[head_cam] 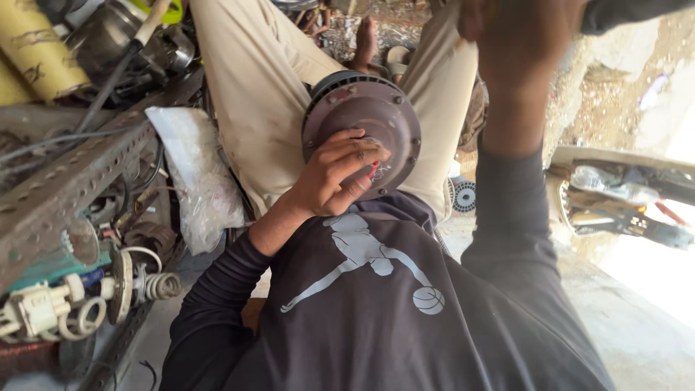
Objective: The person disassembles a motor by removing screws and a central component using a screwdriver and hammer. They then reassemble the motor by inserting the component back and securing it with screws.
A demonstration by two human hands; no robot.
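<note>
A round grey motor housing [365, 116] with bolts round its rim rests on my lap, between my beige trouser legs [253, 94]. My left hand [337, 177] lies curled on the motor's front face. A small red thing [373, 171] is pinched between its fingers, and I cannot tell what it is. My right hand [517, 32] is raised near the camera at the top right, blurred, with its dark sleeve [510, 210] running down. Whether it holds anything does not show. My dark printed shirt [376, 289] fills the bottom of the view.
A perforated metal shelf rail [65, 181] runs along the left, hung with cables. White electrical fittings and a coil [51, 308] lie below it. A crumpled clear plastic bag [195, 174] hangs beside my leg. Yellow rolls [32, 43] sit top left. Scrap parts [622, 203] lie right.
</note>
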